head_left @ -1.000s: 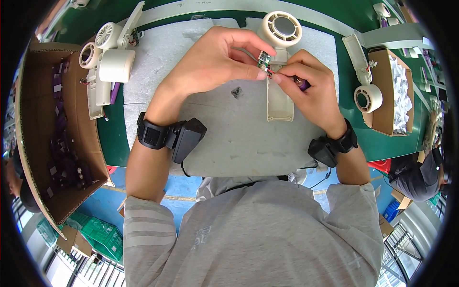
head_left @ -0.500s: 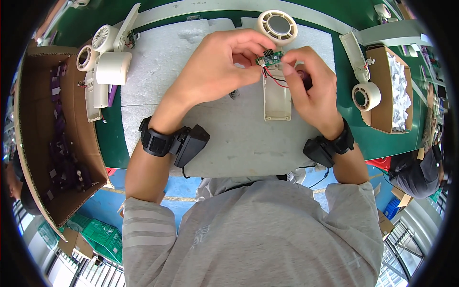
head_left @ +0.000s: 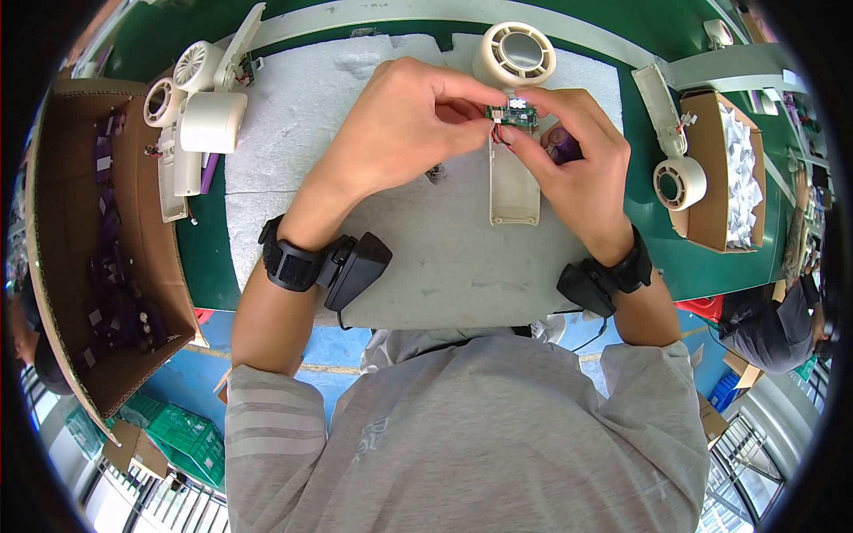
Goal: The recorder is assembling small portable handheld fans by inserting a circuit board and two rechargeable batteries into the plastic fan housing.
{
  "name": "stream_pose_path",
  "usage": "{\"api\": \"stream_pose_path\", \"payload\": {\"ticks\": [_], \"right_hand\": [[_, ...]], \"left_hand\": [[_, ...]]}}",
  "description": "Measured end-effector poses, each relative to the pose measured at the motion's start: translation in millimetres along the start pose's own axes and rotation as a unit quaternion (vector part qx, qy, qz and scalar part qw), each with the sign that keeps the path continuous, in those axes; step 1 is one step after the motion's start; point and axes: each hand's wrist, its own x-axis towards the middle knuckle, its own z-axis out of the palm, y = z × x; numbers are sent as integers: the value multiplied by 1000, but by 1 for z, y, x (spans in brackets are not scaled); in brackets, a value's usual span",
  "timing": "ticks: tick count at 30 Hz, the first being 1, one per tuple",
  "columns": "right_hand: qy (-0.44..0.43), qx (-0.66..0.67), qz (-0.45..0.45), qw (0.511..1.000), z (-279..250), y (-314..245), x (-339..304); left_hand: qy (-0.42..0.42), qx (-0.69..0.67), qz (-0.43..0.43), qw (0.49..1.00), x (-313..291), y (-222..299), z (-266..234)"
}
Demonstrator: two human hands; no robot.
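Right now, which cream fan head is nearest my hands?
The fan head at the far edge of the foam sheet, just beyond your left hand and right hand. The other fan heads sit farther off, left or right.

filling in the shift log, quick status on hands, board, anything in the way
Left hand and right hand pinching green circuit board; purple part within right hand's curl; cream fan shell lying below; hands partly cover the board.

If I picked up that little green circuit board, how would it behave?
The green circuit board looks small and flat, so probably light and stiff. Being uncased, it may be fragile. Its thin red and dark wires curve, so they would likely flop.
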Motion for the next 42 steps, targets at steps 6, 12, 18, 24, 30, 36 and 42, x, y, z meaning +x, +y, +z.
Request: {"api": "stream_pose_path", "payload": {"ticks": [6, 12, 18, 24, 30, 36, 42], "right_hand": [[1, 4, 23, 1000, 0, 1, -1], [5, 3, 42, 999, 0, 1, -2], [7, 7, 42, 999, 0, 0, 0], [-5, 11, 65, 998, -1, -1, 1], [-36, 40, 108, 993, -5, -3, 4], [-50, 71, 145, 986, -10, -4, 3], [-57, 94, 168, 980, -11, -1, 3]], "left_hand": [[47, -14, -11, 999, -5, 2, 9], [60, 29, 40, 997, -4, -2, 13], [72, 88, 102, 988, -3, -2, 13], [77, 93, 111, 986, -2, -4, 15], [48, 22, 32, 998, -4, -4, 12], [-20, -27, -12, 999, -3, -3, 8], [-46, -66, 19, 997, -1, -9, 11]]}}
